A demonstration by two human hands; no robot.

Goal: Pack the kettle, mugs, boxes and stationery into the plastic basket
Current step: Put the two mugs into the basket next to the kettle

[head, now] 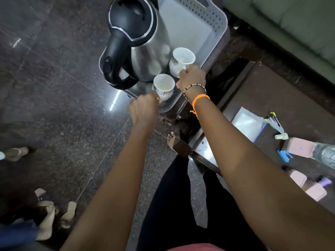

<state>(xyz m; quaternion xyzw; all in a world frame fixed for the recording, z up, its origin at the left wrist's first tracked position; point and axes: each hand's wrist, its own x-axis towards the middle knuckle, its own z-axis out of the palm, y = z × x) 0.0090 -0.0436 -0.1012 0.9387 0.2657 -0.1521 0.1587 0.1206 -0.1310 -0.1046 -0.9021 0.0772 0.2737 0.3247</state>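
Observation:
A steel kettle (145, 42) with a black lid and handle stands inside the grey plastic basket (213, 20), at its left side. My left hand (144, 109) grips the handle of a white patterned mug (164, 86) at the basket's near end. My right hand (192, 77) holds a second white mug (182, 60) by its handle, just right of the kettle and over the basket. Pink boxes (301, 147), a blue stapler (283, 154) and pens (272, 120) lie on the dark table at the right.
The basket sits on the end of a dark wooden table (272, 91). A white sheet in a folder (248, 124) lies on it. Another person's sleeve (326, 154) reaches in from the right. Feet and sandals (16, 153) are on the stone floor at left.

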